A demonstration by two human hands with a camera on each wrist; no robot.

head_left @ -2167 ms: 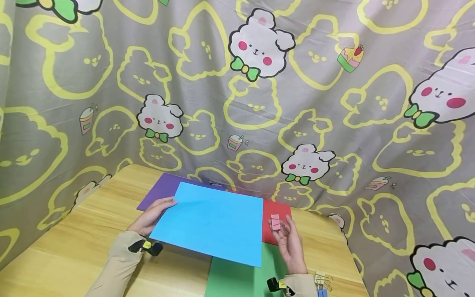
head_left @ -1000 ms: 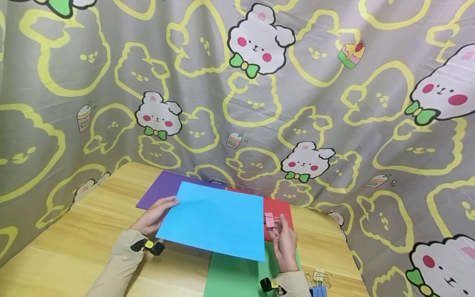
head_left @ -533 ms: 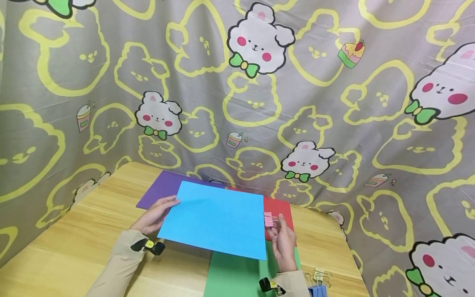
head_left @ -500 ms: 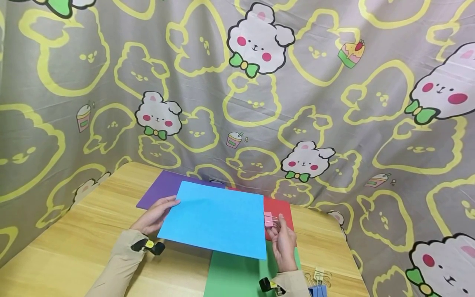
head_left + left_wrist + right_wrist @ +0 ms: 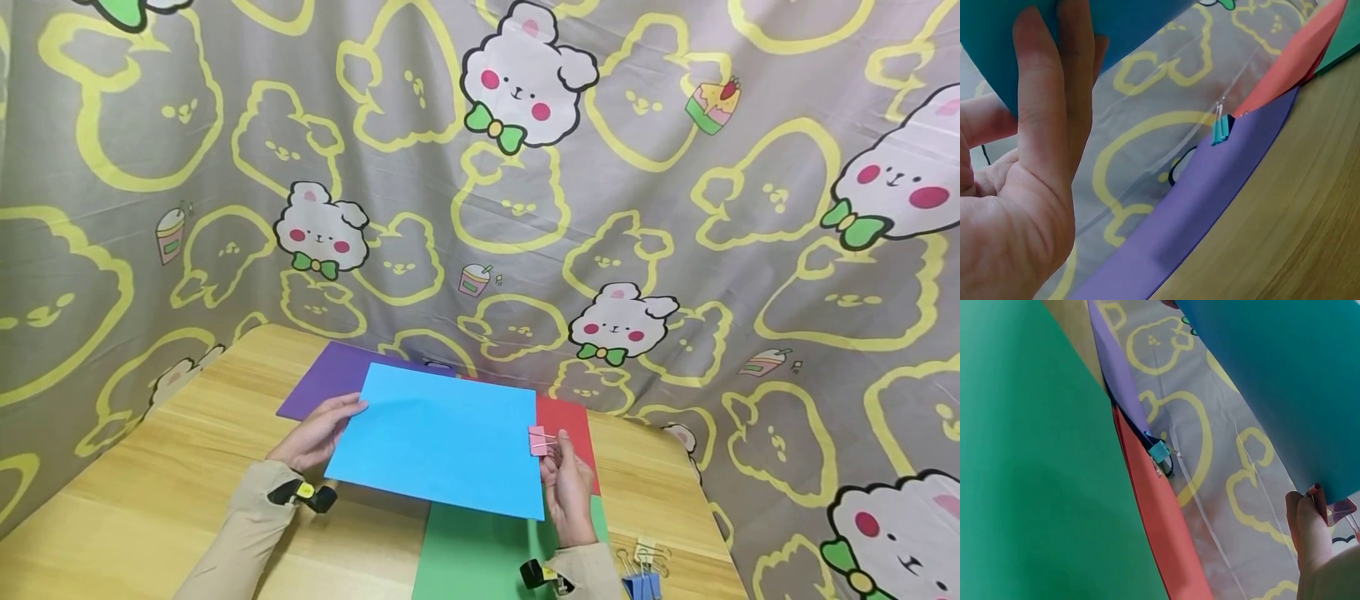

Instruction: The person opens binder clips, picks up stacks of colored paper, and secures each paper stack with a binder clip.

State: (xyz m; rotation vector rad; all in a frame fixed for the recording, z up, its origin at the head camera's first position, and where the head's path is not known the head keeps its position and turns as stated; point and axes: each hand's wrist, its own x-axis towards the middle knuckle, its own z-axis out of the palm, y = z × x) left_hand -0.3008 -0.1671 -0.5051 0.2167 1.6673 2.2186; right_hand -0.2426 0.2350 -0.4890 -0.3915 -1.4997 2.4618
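A bright blue sheet (image 5: pixel 435 437) is held up, tilted, over the table in the head view. My left hand (image 5: pixel 321 435) grips its left edge, thumb on top and fingers underneath, as the left wrist view shows. At the sheet's right edge, my right hand (image 5: pixel 568 483) pinches the wire handles of a pink binder clip (image 5: pixel 537 442). The clip's pink body overlaps that edge about halfway along. From below, in the right wrist view, the clip (image 5: pixel 1336 511) sits right at the sheet's border, partly hidden by fingers.
Purple (image 5: pixel 311 385), red (image 5: pixel 576 429) and green (image 5: pixel 468 550) sheets lie on the wooden table (image 5: pixel 172 442). A teal binder clip (image 5: pixel 1222 130) sits where purple meets red. Blue (image 5: pixel 642 586) and cream (image 5: pixel 647 550) binder clips lie at right. A patterned curtain (image 5: pixel 420 192) hangs behind.
My right hand has moved left with the pink binder clip, from beside the blue sheet to over its right edge. The left hand keeps its grip, and the sheet has shifted slightly right.
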